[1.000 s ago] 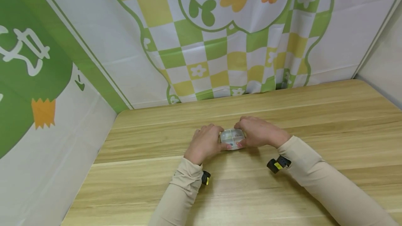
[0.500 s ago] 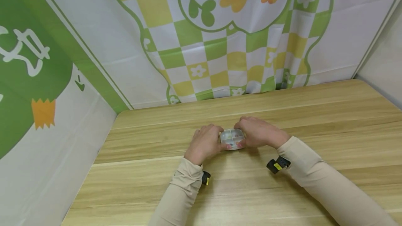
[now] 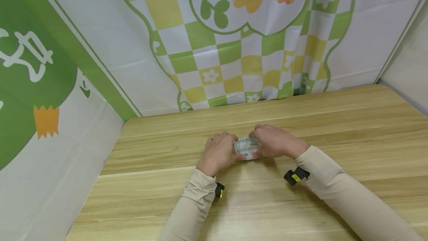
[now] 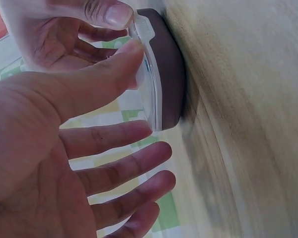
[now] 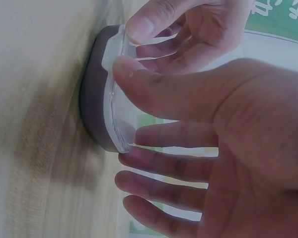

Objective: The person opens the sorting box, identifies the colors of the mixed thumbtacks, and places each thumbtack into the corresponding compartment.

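A small pill box (image 3: 247, 145) rests on the wooden table between the two hands. It has a clear lid divided into several compartments, and the wrist views show a dark brown base (image 4: 170, 74). Tiny coloured bits show faintly through the lid. The left hand (image 3: 219, 152) holds the box's left side, thumb at the front edge and index finger toward the back; its other fingers are spread off the box. From the right, the right hand (image 3: 275, 140) holds the opposite side the same way. Both thumbs meet the lid near its front tab (image 5: 111, 49).
The wooden table (image 3: 160, 203) runs back to a hanging cloth (image 3: 230, 62) with green and yellow checks. A green and white printed panel (image 3: 50, 66) stands at the left. Each wrist wears a small black camera (image 3: 296, 176).
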The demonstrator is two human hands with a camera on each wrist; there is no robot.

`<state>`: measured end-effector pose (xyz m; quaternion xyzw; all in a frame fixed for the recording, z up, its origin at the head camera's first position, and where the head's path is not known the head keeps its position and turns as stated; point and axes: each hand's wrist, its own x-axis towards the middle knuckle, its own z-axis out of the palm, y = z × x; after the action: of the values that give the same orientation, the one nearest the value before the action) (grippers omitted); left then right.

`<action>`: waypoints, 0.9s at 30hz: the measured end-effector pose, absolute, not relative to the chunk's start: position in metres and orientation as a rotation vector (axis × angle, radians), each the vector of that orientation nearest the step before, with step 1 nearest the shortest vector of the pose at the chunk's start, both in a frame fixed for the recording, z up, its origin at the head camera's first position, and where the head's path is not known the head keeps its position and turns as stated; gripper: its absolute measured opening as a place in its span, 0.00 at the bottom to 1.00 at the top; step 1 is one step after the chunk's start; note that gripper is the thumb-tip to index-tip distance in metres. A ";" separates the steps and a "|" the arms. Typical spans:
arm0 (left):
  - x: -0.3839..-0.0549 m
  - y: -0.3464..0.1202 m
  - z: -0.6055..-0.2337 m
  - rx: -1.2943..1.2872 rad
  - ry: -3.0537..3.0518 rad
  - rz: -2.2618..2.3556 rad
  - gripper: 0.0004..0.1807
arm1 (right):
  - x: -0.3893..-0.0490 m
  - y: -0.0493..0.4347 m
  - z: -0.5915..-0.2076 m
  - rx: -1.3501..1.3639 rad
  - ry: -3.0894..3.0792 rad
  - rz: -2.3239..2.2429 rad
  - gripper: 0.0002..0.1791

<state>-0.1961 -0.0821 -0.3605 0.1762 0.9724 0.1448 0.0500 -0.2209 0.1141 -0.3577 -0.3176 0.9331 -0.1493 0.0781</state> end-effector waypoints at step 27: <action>-0.196 -0.078 -0.362 0.650 3.067 0.312 0.22 | -0.217 0.111 -0.358 -0.969 2.934 -0.370 0.23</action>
<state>-0.1965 -0.0783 -0.3621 0.2064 0.9734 0.0990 -0.0047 -0.2174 0.1115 -0.3577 -0.3113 0.9427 -0.1188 0.0150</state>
